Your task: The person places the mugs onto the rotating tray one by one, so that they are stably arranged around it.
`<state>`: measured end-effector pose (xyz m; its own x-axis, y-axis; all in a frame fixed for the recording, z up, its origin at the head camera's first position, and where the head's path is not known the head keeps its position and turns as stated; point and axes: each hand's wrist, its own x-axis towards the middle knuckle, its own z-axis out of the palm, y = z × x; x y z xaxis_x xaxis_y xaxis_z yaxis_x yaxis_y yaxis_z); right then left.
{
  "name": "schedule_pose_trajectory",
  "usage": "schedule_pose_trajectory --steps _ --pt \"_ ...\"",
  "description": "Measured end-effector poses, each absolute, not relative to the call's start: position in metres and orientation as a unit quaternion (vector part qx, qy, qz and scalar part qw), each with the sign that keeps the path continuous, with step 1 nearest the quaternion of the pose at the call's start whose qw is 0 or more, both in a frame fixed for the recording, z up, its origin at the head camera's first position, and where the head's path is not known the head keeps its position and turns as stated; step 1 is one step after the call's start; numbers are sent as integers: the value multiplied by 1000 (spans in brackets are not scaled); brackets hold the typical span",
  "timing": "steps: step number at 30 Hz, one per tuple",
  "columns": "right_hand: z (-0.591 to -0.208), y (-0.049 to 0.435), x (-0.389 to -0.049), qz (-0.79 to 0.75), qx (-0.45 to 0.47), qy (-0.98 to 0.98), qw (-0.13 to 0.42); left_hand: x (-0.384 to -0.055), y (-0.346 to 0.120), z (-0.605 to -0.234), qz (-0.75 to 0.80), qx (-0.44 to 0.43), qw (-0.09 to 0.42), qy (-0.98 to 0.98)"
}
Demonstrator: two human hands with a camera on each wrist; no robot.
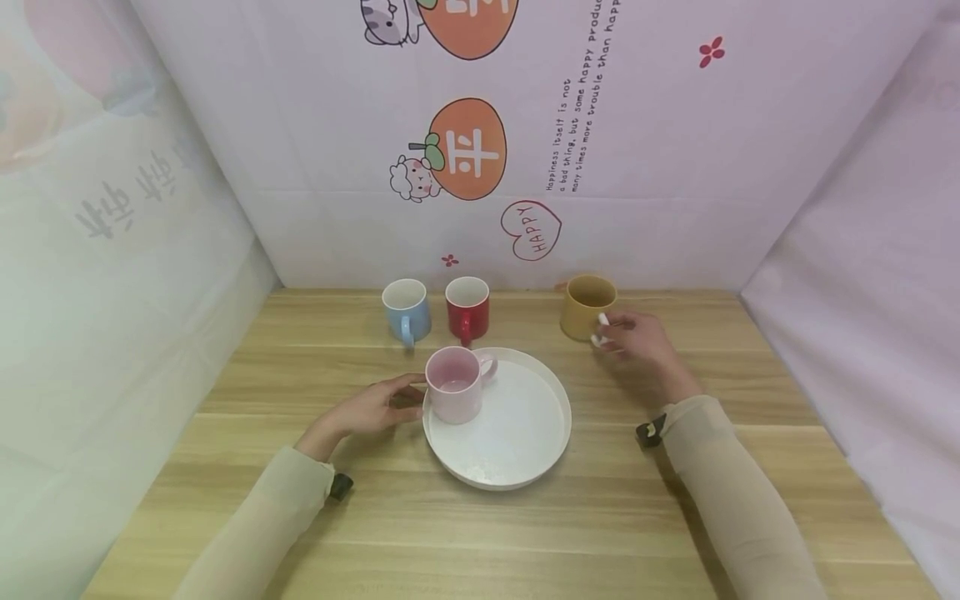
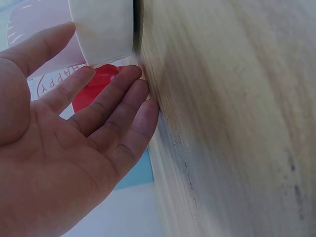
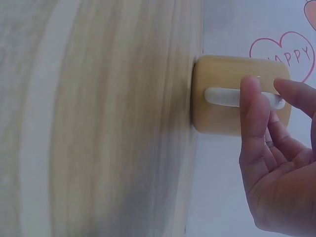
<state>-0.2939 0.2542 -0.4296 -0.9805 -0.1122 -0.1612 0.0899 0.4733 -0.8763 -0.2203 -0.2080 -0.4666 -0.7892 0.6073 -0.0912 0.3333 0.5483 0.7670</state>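
On the white round tray point(image 1: 521, 425), a pink mug point(image 1: 455, 387) stands upright near the left rim, its handle pointing right. My left hand point(image 1: 380, 406) is beside the mug and the tray's rim, fingers extended. In the left wrist view, its thumb and index fingertips lie right at the mug and tray wall point(image 2: 106, 29), the other fingers spread below. My right hand point(image 1: 633, 337) is at the white handle point(image 3: 222, 97) of a yellow mug point(image 1: 585, 308), holding it with thumb and bent fingers. The yellow mug stands upright on the wooden table.
Behind the tray stand a light blue mug point(image 1: 408, 315) and a red mug point(image 1: 468, 312), handles toward me. A printed white cloth point(image 1: 637, 167) hangs along the table's back edge, with more cloth on both sides. The wooden table point(image 1: 450, 542) extends in front.
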Motion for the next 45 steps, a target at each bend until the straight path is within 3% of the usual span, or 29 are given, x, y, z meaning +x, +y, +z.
schedule_pose_trajectory --steps 5,12,25,45 --pt "-415 245 -284 -513 -8 851 110 -220 -208 -467 392 270 180 861" --pt "-436 253 -301 -522 -7 846 109 -220 -208 -467 390 265 180 863" --pt "-451 256 -305 -493 -17 868 54 -220 -208 -467 386 264 176 866" --pt "-449 258 -301 -498 -3 866 45 -220 -210 -468 385 269 172 866"
